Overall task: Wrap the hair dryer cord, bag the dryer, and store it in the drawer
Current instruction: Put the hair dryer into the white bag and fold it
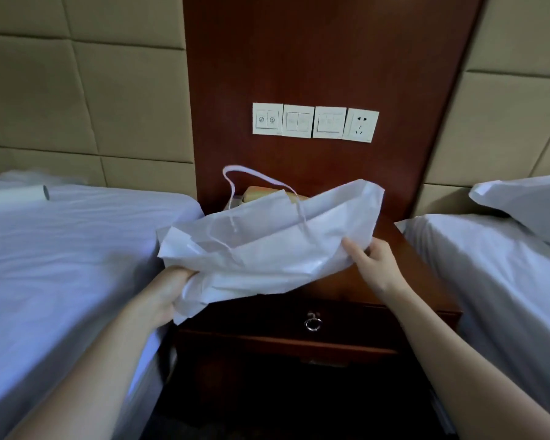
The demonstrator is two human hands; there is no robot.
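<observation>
Holding white bag [267, 246] above nightstand [404, 281]: left hand [167, 290] clenched on corner, right hand [373, 258] pinching edge. Risk: drawstring [235, 176] snagging; dryer not visible.

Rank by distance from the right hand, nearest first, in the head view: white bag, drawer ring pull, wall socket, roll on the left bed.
1. white bag, touching the right hand
2. drawer ring pull, below-left
3. wall socket, above
4. roll, far left

The contents of the white bag [267, 246] cannot be determined. A yellowish object [261, 193] behind it is largely concealed (identity unclear). Both beds are cut off by the frame edges.
</observation>
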